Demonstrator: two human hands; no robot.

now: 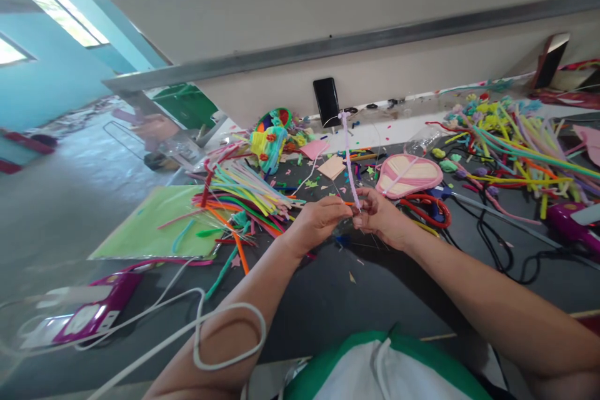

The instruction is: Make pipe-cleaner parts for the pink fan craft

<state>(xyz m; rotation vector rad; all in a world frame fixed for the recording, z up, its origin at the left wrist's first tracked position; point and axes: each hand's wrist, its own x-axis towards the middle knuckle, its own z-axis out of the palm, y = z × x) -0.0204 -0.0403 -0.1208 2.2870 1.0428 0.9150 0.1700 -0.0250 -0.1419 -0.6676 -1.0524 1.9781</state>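
Note:
My left hand (317, 220) and my right hand (382, 215) meet above the dark table (328, 300), both pinched closed. Between the fingertips stands a thin lilac pipe cleaner (347, 159), rising upright to about the height of a black phone (326, 102) leaning on the back wall. The right hand pinches its lower end. The left hand's fingertips press against the same spot, with a short orange piece (347, 203) showing there. A pink-edged fan-shaped craft piece (409, 175) lies just behind the right hand.
Heaps of coloured pipe cleaners lie at left (244, 197) and at right (520, 150). A green sheet (154, 225), red-handled scissors (429, 209), a magenta glue gun (100, 309) with white cable, black cables (497, 250) and paper scraps cover the table.

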